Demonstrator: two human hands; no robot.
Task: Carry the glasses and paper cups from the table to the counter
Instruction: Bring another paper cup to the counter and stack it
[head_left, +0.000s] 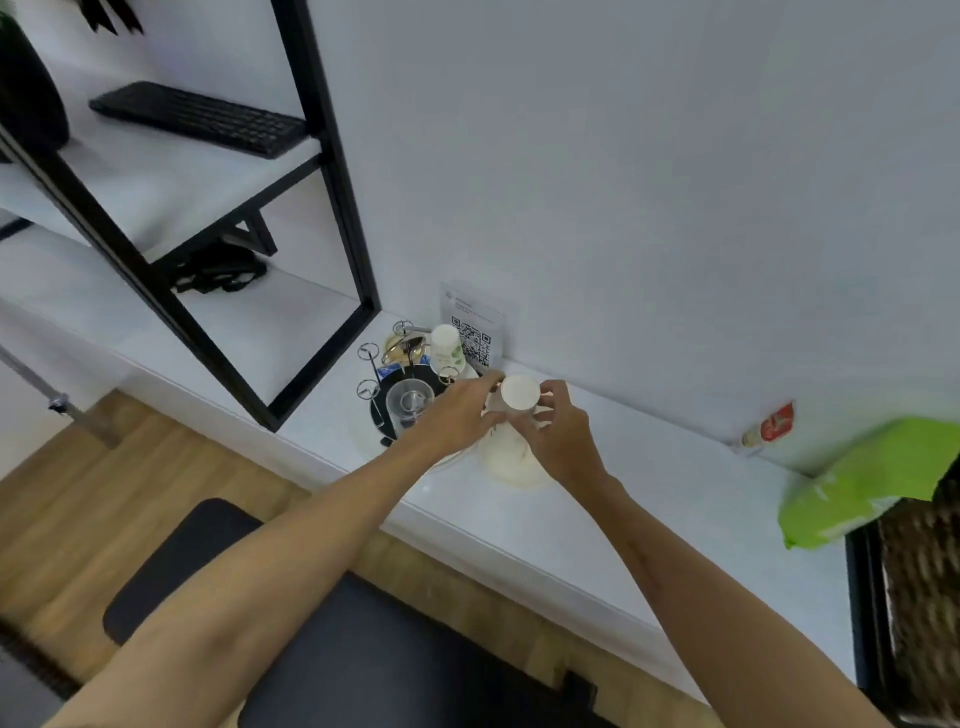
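Both my hands meet over the white counter (597, 499). My right hand (558, 434) and my left hand (457, 413) together hold an upside-down white paper cup (519, 393), fingers curled round its sides. A clear glass (409, 405) stands inverted on a round black cup rack (382, 410) just left of my hands. A second paper cup (448, 347) with a green print sits inverted on the rack farther back. Below my hands lies a white round object (511, 462), partly hidden.
Wire prongs (370, 356) stick up from the rack. A QR-code sign (475, 332) leans on the wall behind. A black-framed shelf (332, 171) with a keyboard (200, 119) stands left. A green bag (862, 483) and a small packet (771, 426) lie right. A dark stool (363, 649) is below.
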